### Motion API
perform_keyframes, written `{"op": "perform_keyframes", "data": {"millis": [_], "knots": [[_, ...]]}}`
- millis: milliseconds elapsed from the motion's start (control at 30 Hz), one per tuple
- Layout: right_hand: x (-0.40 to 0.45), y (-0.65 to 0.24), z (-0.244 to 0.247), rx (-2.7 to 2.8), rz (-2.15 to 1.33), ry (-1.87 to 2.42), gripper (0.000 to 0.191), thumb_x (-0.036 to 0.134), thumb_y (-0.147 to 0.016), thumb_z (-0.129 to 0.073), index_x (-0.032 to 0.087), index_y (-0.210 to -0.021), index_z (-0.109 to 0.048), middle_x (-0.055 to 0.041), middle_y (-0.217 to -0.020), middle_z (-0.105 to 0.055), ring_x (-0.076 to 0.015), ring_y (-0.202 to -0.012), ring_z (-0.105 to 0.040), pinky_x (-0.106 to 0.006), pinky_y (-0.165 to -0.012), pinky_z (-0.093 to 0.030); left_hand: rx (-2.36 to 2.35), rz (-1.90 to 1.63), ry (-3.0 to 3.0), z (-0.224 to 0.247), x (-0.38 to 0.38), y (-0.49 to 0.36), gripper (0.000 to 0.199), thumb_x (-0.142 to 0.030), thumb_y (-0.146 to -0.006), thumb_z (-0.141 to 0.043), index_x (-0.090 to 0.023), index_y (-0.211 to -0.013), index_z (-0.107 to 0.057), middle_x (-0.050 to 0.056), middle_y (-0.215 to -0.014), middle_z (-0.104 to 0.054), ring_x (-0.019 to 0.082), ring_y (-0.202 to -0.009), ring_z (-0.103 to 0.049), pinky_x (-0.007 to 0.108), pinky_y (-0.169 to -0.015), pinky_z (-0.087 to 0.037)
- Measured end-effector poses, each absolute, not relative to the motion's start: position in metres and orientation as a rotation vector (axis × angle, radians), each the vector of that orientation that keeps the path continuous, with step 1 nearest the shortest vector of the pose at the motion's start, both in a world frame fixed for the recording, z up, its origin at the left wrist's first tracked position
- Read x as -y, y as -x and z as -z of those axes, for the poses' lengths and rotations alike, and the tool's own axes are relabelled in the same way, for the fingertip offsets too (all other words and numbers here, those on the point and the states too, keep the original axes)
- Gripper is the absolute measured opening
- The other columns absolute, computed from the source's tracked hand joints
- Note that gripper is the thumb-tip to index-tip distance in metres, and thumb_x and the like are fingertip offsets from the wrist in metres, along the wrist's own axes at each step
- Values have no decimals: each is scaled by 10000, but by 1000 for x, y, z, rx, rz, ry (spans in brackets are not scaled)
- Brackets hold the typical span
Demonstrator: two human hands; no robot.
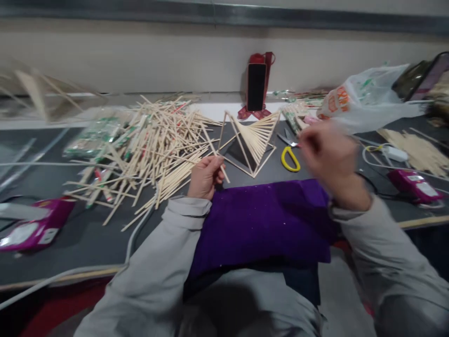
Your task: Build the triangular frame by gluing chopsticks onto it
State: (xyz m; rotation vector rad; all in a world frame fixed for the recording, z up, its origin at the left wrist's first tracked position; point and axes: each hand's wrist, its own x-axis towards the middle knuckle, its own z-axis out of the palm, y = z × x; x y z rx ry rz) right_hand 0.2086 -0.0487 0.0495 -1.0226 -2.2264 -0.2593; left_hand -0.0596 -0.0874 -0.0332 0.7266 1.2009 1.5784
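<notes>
My left hand [206, 175] pinches a thin wooden stick [209, 140] that slants up to the left. Blurred by motion, my right hand [331, 157] is raised at the right with its fingers curled; whether anything is in it cannot be made out. Between the hands stands a twisted frame of sticks [250, 145] on the dark table. Yellow-handled scissors [290, 159] lie beside it, left of my right hand. A large loose pile of sticks [154, 135] spreads to the left of the frame. Below both hands lies a purple cloth [266, 224].
A phone [256, 86] leans upright on a red stand at the back. To the right are a white plastic bag [372, 98], flat sticks [417, 150] and a magenta box [414, 186]. Another magenta box [38, 224] and a white cable [136, 236] lie at left.
</notes>
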Motion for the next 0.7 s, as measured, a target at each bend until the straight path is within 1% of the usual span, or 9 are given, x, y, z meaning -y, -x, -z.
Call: {"op": "perform_keyframes", "data": {"millis": [33,67,100,133,200,300,367,567,700], "knots": [[43,-216,-60,2120,342,1088,281,147,-948,-397,182,-1154,-584,-228,-1127,-614,-292,-1020,-570,-394,-839,-424,-1189,-1567,-768,32,89,57,362,-414,-588,-844,-144,-717,-638,-29,-579,-631,45,-359,-492,140,-314,-349],[38,-219,-68,2019,330,1130,351,146,-940,-407,187,-1253,-559,-259,-1295,-533,-295,-1049,-564,-393,-831,-434,-1185,-1554,-811,31,91,55,361,-429,-614,-835,-144,-711,-635,-27,-581,-627,45,-367,-496,141,-326,-357],[37,-217,-72,1977,216,1121,369,163,-931,-451,197,-1282,-558,-233,-1283,-554,-269,-976,-590,-384,-819,-447,-1181,-1539,-853,29,93,52,354,-437,-641,-824,-145,-711,-636,-27,-582,-623,46,-375,-500,142,-339,-364],[38,-211,-73,1944,55,1068,314,178,-914,-496,197,-1205,-614,-183,-1128,-637,-237,-876,-604,-364,-774,-458,-1178,-1526,-894,26,95,48,342,-437,-663,-815,-148,-714,-638,-28,-587,-621,47,-385,-507,144,-350,-370],[44,-188,-67,2007,-395,958,165,214,-891,-553,189,-969,-696,-82,-850,-673,-178,-744,-591,-319,-715,-460,-1174,-1490,-989,19,101,41,311,-424,-698,-802,-156,-723,-648,-31,-597,-617,49,-399,-511,152,-375,-387],[50,-148,-55,1978,-925,820,130,266,-852,-613,177,-882,-702,-23,-789,-663,-126,-650,-564,-266,-628,-448,-1170,-1410,-1151,6,108,34,267,-401,-736,-784,-166,-722,-660,-38,-578,-594,48,-408,-494,165,-408,-400],[47,-130,-56,1956,-1012,738,115,260,-825,-637,172,-853,-706,-9,-778,-662,-112,-645,-559,-245,-610,-433,-1168,-1376,-1233,-2,109,31,249,-382,-748,-779,-173,-702,-652,-44,-555,-573,46,-410,-480,169,-419,-392],[28,-122,-89,2048,-971,623,105,213,-817,-634,152,-749,-685,11,-688,-642,-90,-636,-541,-219,-603,-390,-1244,-1413,-1368,-30,98,36,221,-384,-764,-769,-197,-697,-671,-48,-533,-548,51,-412,-462,186,-429,-387],[21,-129,-120,1926,-1011,592,128,203,-848,-603,150,-744,-655,30,-631,-603,-75,-591,-530,-209,-585,-381,-1170,-1521,-1449,-45,94,46,207,-424,-846,-684,-225,-850,-741,-9,-690,-643,75,-495,-568,198,-441,-421]]}}
